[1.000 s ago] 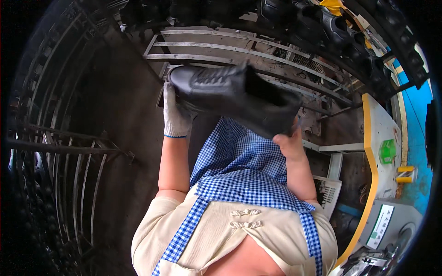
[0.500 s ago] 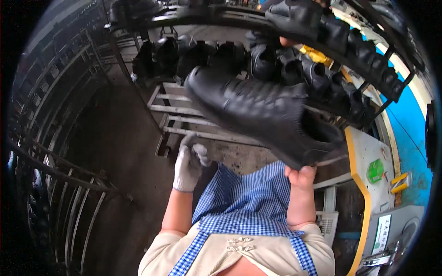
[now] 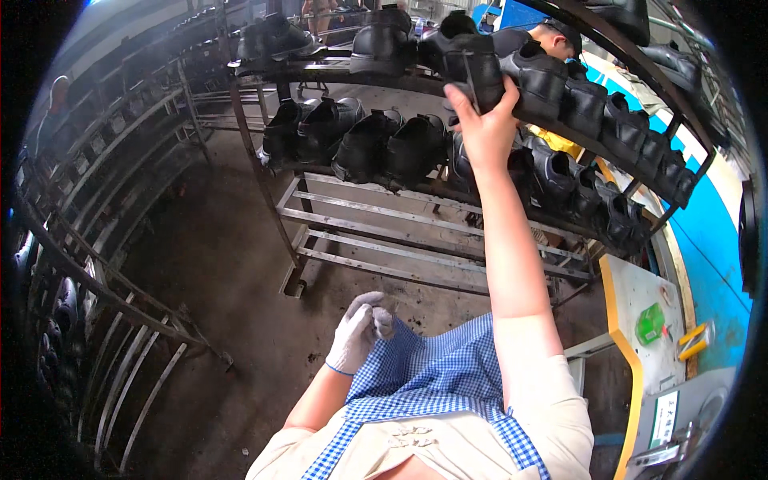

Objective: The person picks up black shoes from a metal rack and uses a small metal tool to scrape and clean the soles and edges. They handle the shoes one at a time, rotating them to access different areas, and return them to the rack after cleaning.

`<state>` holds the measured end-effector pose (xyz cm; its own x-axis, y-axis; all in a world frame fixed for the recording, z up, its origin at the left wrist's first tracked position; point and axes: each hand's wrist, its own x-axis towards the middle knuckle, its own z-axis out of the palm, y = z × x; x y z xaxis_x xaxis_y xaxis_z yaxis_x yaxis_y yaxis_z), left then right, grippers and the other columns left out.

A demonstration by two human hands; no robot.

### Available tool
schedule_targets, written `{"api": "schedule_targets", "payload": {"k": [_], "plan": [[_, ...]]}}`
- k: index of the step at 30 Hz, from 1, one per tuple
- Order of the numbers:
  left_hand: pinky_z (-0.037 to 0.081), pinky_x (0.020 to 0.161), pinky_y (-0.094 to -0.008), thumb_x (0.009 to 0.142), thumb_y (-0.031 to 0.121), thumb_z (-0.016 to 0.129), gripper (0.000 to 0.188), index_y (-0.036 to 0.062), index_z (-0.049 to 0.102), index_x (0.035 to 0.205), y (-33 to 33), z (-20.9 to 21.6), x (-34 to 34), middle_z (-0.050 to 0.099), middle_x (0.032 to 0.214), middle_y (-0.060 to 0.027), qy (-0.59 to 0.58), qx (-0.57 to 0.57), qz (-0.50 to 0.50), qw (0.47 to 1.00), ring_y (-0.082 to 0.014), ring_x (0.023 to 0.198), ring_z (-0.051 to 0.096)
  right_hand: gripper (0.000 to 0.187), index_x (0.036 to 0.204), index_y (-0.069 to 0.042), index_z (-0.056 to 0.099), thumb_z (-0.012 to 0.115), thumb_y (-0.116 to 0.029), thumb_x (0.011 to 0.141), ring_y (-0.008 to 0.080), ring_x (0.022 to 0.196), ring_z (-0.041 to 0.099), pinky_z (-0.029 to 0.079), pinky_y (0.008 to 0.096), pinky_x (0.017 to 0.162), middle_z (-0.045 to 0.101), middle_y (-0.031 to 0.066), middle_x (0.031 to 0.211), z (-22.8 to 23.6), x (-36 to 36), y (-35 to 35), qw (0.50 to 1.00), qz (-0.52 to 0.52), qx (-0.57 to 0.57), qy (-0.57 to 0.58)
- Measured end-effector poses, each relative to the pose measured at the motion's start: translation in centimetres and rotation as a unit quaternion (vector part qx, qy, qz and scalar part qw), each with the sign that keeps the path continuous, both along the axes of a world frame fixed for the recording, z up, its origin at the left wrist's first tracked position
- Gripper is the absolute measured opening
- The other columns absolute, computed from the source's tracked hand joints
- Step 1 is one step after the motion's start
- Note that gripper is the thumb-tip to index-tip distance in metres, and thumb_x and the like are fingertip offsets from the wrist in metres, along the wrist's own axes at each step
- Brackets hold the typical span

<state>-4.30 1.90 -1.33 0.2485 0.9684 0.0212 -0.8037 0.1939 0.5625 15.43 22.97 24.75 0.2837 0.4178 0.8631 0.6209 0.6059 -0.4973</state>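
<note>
My bare right hand (image 3: 490, 128) reaches up to the rack's upper shelf, its thumb and fingers spread around the heel of a black shoe (image 3: 472, 70). That shoe stands among other black shoes, its heel turned toward me. The palm side of the grip is hidden. My left hand (image 3: 362, 330), in a white and grey glove, hangs low in front of my blue checked apron (image 3: 436, 360). Its fingers are curled in, and nothing shows in them.
Black shoes (image 3: 416, 148) also line the lower shelf of the metal rack (image 3: 384, 206). More racks (image 3: 128, 336) stand at left. At right is a yellow-edged worktable (image 3: 640, 296) with a green item (image 3: 650, 324). Another person (image 3: 560, 38) is behind the rack.
My right hand has carried the black shoe from in front of me up and forward to the upper shelf. My gloved left hand has dropped slightly and moved right, its fingers still curled.
</note>
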Motion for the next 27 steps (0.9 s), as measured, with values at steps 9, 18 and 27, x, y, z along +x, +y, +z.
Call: {"api": "schedule_targets", "payload": {"k": [9, 18, 27], "plan": [[0.053, 0.071, -0.0346, 0.099, 0.023, 0.055, 0.039, 0.0014, 0.047, 0.131, 0.0, -0.4, -0.9, 0.067, 0.094, -0.0110, -0.014, -0.013, 0.004, 1.000, -0.0185, 0.082, 0.063, 0.032, 0.129, -0.005, 0.051, 0.056, -0.015, 0.099, 0.0143, 0.064, 0.063, 0.049, 0.0266, 0.062, 0.065, 0.0088, 0.073, 0.9, -3.5, -1.1, 0.974, 0.193, 0.116, -0.003], [0.051, 0.068, -0.0326, 0.098, 0.022, 0.056, 0.038, 0.0005, 0.048, 0.129, 0.3, 0.4, 0.2, 0.065, 0.093, -0.0098, 0.034, -0.022, -0.010, 0.999, -0.0186, 0.079, 0.062, 0.066, 0.136, -0.011, 0.053, 0.074, -0.040, 0.080, 0.0314, 0.114, 0.063, 0.047, 0.0399, 0.097, 0.064, 0.0176, 0.123, 8.6, -6.1, 5.1, 0.968, 0.055, -0.013, -0.245], [0.053, 0.075, -0.0364, 0.097, 0.028, 0.059, 0.042, 0.0049, 0.049, 0.131, 0.8, -0.1, -2.1, 0.065, 0.098, -0.0102, -0.018, -0.007, -0.016, 1.000, -0.0202, 0.087, 0.063, 0.034, 0.088, -0.004, 0.057, 0.084, -0.015, 0.072, 0.0293, 0.075, 0.064, 0.052, 0.0336, 0.061, 0.060, 0.0122, 0.082, -2.8, -4.6, -10.9, 0.923, 0.242, 0.031, -0.298]]}}
